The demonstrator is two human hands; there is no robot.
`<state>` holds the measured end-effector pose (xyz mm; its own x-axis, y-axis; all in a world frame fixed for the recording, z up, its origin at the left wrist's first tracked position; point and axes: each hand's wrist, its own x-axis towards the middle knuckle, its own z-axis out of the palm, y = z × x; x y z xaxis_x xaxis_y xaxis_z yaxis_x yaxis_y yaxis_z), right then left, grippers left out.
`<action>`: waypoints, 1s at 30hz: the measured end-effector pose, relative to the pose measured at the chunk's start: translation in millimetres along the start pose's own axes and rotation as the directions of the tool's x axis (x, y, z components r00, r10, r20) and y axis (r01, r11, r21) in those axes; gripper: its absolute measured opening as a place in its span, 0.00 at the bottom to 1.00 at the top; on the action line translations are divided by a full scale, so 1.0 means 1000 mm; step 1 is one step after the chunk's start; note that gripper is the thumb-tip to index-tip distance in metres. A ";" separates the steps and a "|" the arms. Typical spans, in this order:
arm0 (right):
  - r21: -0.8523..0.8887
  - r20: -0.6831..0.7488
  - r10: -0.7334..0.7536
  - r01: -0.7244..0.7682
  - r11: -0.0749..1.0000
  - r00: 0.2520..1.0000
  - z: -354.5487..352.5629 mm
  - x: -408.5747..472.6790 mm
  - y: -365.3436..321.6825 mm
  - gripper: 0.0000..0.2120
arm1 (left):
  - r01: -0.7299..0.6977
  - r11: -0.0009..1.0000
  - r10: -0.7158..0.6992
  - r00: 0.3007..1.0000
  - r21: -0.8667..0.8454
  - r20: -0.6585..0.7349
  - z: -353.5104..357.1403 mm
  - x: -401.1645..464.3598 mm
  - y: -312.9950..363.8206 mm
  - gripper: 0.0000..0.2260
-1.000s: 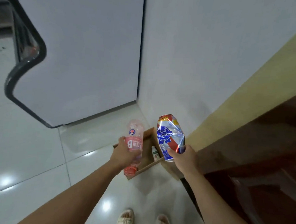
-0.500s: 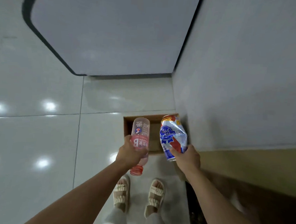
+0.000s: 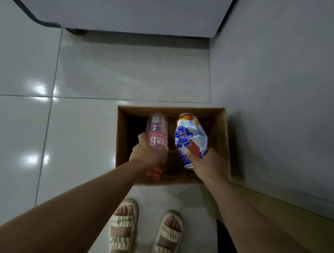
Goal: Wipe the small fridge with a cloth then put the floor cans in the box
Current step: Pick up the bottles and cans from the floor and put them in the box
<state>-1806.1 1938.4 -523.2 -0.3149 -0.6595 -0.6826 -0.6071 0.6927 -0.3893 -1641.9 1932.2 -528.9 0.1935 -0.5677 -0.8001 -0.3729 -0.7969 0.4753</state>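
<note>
Now the left hand (image 3: 146,154) is gripping a pink plastic bottle (image 3: 157,134) while the right hand (image 3: 207,162) is clutching a dented beer can (image 3: 189,139) (both above the open cardboard box (image 3: 223,141)).

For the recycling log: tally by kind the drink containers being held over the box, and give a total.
Dented beer can, in the right hand: 1
Pink-labelled plastic bottle, in the left hand: 1
Total: 2, both held above the open cardboard box; its dark inside cannot be counted.
</note>
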 end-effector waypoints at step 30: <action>-0.019 0.203 0.166 -0.165 0.986 0.965 0.055 0.067 0.029 0.29 | 0.085 0.976 -0.089 0.996 0.202 0.012 0.044 0.080 -0.038 0.36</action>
<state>-1804.4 1930.6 -614.5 -0.2566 -0.4627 -0.8486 -0.5603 0.7866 -0.2594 -1652.1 1926.3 -626.6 0.2152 -0.4917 -0.8437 -0.5308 -0.7841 0.3216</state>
